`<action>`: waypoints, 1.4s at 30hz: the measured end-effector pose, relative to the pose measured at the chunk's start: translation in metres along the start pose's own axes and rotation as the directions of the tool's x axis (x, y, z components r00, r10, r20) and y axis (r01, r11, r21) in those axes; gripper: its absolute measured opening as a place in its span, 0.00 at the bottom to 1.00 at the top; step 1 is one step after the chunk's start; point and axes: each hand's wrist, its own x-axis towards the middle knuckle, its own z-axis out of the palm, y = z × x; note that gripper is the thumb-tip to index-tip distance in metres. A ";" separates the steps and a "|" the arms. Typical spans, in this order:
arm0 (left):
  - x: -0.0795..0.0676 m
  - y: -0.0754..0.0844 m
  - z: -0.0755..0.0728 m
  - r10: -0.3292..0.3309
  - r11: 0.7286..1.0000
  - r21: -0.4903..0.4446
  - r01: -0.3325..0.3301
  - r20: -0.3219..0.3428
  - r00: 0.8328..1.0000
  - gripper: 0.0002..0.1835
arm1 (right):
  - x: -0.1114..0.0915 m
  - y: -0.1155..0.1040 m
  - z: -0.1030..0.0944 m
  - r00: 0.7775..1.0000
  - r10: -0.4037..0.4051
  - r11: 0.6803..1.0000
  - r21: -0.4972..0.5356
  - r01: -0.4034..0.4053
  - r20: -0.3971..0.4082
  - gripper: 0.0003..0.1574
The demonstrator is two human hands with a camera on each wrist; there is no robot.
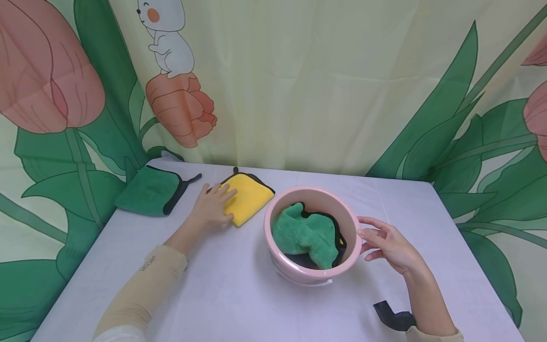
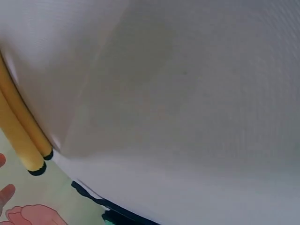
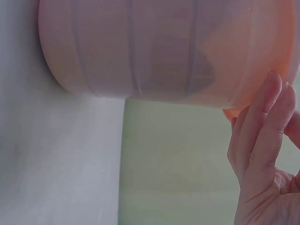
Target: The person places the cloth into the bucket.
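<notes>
My left hand [image 1: 212, 205] lies with fingers spread over the near-left edge of a folded yellow towel [image 1: 249, 198] with black trim. In the left wrist view the folded yellow layers [image 2: 21, 126] show edge-on, with two of my fingertips [image 2: 5, 193] at the frame's border. A pink bucket [image 1: 295, 274] stands upright at the centre, holding a crumpled green towel [image 1: 304, 233] with black trim. My right hand [image 1: 390, 244] is at the bucket's right side, its nearly straight fingers touching the outside just under the rim, as the right wrist view shows.
At the far left of the white table [image 1: 222, 294] lies another folded green towel [image 1: 149, 191] with a black edge and loop. A black strap [image 1: 395, 319] hangs by my right wrist. Behind the table is a printed curtain [image 1: 299, 95].
</notes>
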 end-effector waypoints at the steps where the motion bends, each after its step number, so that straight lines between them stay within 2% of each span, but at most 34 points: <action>1: 0.000 -0.001 0.001 -0.005 1.000 -0.010 0.005 0.008 1.000 0.38 | 0.000 0.000 0.000 1.000 0.002 1.000 0.000 -0.002 0.000 0.32; 7: 0.003 -0.005 0.010 -0.007 0.999 -0.035 0.007 0.017 1.000 0.38 | 0.000 0.000 0.000 1.000 0.009 1.000 -0.002 -0.009 -0.006 0.32; 11: 0.007 -0.006 0.015 0.022 0.999 -0.032 -0.021 0.006 1.000 0.38 | 0.000 0.000 0.000 1.000 0.012 1.000 -0.002 -0.012 -0.010 0.32; 16: 0.010 -0.005 0.016 0.048 0.998 -0.047 -0.048 -0.001 0.999 0.36 | 0.000 0.001 0.001 1.000 0.015 1.000 -0.006 -0.015 -0.019 0.32; 21: 0.013 -0.004 0.017 0.047 0.998 -0.042 -0.046 0.013 0.999 0.35 | 0.000 0.001 0.001 1.000 0.019 1.000 -0.001 -0.019 -0.019 0.32; 34: 0.019 -0.004 0.022 0.083 0.996 -0.035 -0.086 -0.062 0.995 0.26 | 0.001 0.002 0.000 1.000 0.011 1.000 0.007 -0.011 -0.013 0.32; 42: 0.020 0.000 0.028 0.117 0.993 0.042 -0.112 -0.124 0.985 0.17 | 0.001 0.002 0.000 1.000 0.007 1.000 0.009 -0.007 -0.014 0.31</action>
